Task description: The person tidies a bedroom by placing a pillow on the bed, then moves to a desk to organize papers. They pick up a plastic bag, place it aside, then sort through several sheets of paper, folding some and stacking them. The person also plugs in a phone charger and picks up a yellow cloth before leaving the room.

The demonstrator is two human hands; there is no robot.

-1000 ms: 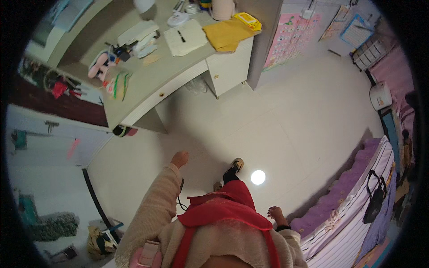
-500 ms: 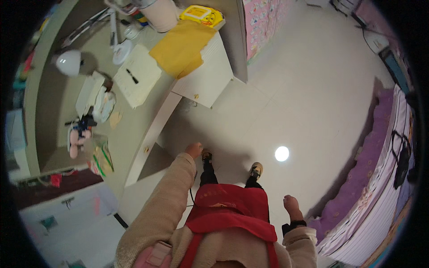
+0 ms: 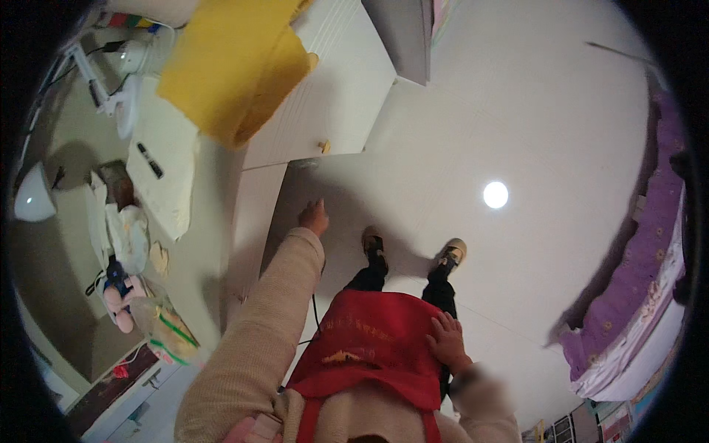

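My left hand (image 3: 314,217) reaches forward over the floor beside the desk's front edge, below a white cabinet door (image 3: 336,111) with a small gold knob (image 3: 323,147). Its fingers look loosely stretched, and I see nothing in them. Against the lower right side of my red apron (image 3: 369,332) rests my right hand (image 3: 447,340), fingers spread and empty. A mustard-yellow cloth (image 3: 229,66) drapes over the desk corner and the top of the cabinet.
On the desk (image 3: 214,199) at left lie a paper pad (image 3: 173,192) with a black pen (image 3: 150,160), a white lamp (image 3: 35,196) and a plastic bag (image 3: 166,332). A bed with a purple frilled skirt (image 3: 628,251) stands at right. Light-coloured floor (image 3: 532,133) runs between them.
The view has shifted forward and left, bringing the desk and cabinet nearer. My right hand has moved from hanging beside my body onto the apron. My left hand stays stretched forward.
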